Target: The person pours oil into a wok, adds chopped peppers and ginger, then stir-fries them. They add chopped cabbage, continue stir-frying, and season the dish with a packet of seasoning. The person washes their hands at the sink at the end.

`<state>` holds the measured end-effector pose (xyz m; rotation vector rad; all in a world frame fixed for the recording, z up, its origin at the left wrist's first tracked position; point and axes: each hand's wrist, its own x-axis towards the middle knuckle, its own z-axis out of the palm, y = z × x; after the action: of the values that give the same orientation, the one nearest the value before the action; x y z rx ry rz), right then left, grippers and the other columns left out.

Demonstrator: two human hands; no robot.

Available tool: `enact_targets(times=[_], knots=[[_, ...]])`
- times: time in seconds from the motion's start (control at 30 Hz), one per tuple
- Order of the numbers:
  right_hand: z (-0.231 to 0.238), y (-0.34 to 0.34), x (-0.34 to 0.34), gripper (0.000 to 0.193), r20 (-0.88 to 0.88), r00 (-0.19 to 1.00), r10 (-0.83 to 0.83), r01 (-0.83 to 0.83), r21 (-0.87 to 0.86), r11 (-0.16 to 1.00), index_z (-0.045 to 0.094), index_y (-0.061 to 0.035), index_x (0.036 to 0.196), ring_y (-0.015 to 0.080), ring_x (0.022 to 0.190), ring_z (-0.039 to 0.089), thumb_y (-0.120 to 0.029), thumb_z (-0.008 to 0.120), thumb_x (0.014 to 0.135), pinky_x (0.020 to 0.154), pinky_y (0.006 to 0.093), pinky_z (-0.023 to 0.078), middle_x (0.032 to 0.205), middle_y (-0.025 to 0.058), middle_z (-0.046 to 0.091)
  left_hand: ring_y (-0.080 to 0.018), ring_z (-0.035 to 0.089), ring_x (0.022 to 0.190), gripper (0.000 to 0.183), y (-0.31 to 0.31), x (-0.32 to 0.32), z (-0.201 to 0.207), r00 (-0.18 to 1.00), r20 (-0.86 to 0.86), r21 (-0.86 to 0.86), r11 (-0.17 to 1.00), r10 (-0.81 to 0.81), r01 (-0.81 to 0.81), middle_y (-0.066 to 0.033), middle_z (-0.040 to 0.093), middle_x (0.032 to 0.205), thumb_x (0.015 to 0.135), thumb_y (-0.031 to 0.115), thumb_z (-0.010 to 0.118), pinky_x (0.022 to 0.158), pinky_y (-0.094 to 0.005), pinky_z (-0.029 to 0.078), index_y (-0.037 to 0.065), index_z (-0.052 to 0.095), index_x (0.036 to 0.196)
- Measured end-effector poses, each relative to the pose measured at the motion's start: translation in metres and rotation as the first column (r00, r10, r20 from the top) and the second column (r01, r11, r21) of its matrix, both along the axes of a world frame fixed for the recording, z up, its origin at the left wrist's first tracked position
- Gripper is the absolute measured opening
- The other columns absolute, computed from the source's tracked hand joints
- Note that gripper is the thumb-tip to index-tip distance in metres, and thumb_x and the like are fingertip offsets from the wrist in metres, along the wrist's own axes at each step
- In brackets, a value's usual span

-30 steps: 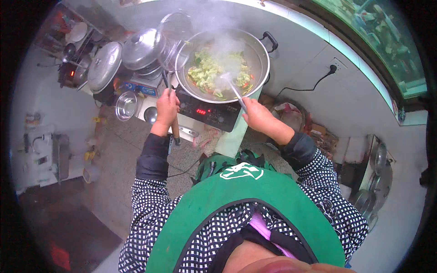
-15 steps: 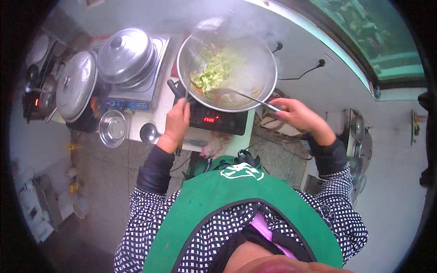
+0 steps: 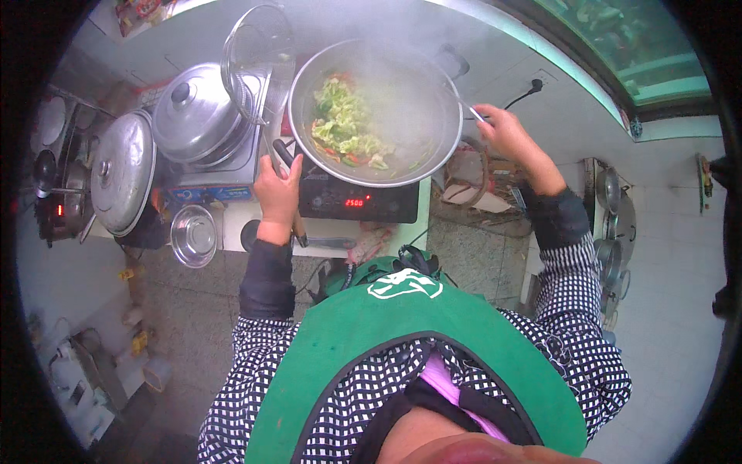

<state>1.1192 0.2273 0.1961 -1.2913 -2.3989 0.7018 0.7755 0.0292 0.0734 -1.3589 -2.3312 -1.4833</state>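
My left hand (image 3: 277,188) is closed round the handle of a wire strainer (image 3: 259,66), whose round mesh basket is held up over the left edge of the wok and the neighbouring pot. My right hand (image 3: 510,135) grips the metal handle of a long cooking utensil (image 3: 474,113) at the wok's right rim; steam hides its working end. Inside the wok (image 3: 421,166), chopped pale green vegetables (image 3: 344,120) with red and orange bits lie on the left side. The wok's black handle (image 3: 284,152) sticks out beside my left hand. Under the wok is a black induction cooker (image 3: 363,203).
Left of the wok, a lidded aluminium pot (image 3: 197,116) stands on a silver stove (image 3: 239,166). Farther left is another large lidded pot (image 3: 122,174). A steel bowl (image 3: 193,236) and a ladle (image 3: 251,234) lie at the counter's front edge. A black plug (image 3: 536,85) sits in the wall.
The strainer has moved left, from over the wok toward the lidded pot, with my left hand. My right hand has moved up and right, drawing the utensil toward the rim.
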Motion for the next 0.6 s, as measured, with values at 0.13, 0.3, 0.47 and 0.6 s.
enact_targets(times=[0.13, 0.3, 0.47, 0.6], knots=[[-0.028, 0.017, -0.051, 0.035, 0.184, 0.970, 0.161, -0.195, 0.184, 0.963, 0.057, -0.0036, 0.117, 0.0315, 0.086, 0.064, -0.009, 0.057, 0.082, 0.075, 0.0382, 0.050, 0.097, 0.0188, 0.065, -0.0338, 0.059, 0.059, 0.040, 0.012, 0.000, 0.002, 0.996, 0.051, 0.003, 0.997, 0.071, -0.072, -0.0135, 0.056, 0.062, 0.075, 0.033, 0.072, 0.057, -0.0420, 0.046, 0.002, 0.047, 0.080], [-0.024, -0.005, -0.053, 0.040, 0.312, 0.909, 0.278, -0.326, 0.116, 0.938, 0.058, -0.0095, 0.118, 0.0349, 0.085, 0.063, -0.005, 0.060, 0.079, 0.074, 0.0394, 0.049, 0.093, 0.0206, 0.064, -0.0364, 0.061, 0.066, 0.032, 0.026, -0.005, -0.003, 0.989, 0.095, 0.038, 0.992, 0.114, -0.118, -0.0192, 0.059, 0.071, 0.073, 0.022, 0.068, 0.062, -0.0435, 0.047, 0.001, 0.046, 0.080], [0.030, -0.039, -0.020, 0.047, 0.526, 0.815, 0.242, -0.381, 0.173, 0.908, 0.062, -0.0122, 0.114, 0.0333, 0.079, 0.062, 0.001, 0.065, 0.069, 0.072, 0.0391, 0.050, 0.091, 0.0166, 0.065, -0.0365, 0.062, 0.068, 0.035, 0.019, -0.023, -0.025, 0.976, 0.156, 0.040, 0.986, 0.152, -0.160, -0.0182, 0.059, 0.071, 0.071, 0.023, 0.070, 0.064, -0.0429, 0.048, 0.001, 0.045, 0.082], [0.034, -0.062, -0.014, 0.046, 0.604, 0.749, 0.273, -0.391, 0.069, 0.918, 0.063, -0.0108, 0.112, 0.0339, 0.082, 0.063, 0.000, 0.066, 0.067, 0.074, 0.0398, 0.050, 0.093, 0.0171, 0.065, -0.0347, 0.060, 0.068, 0.038, 0.015, -0.023, -0.050, 0.970, 0.217, 0.047, 0.992, 0.108, -0.120, -0.0158, 0.058, 0.073, 0.067, 0.023, 0.074, 0.065, -0.0420, 0.047, 0.000, 0.048, 0.085]])
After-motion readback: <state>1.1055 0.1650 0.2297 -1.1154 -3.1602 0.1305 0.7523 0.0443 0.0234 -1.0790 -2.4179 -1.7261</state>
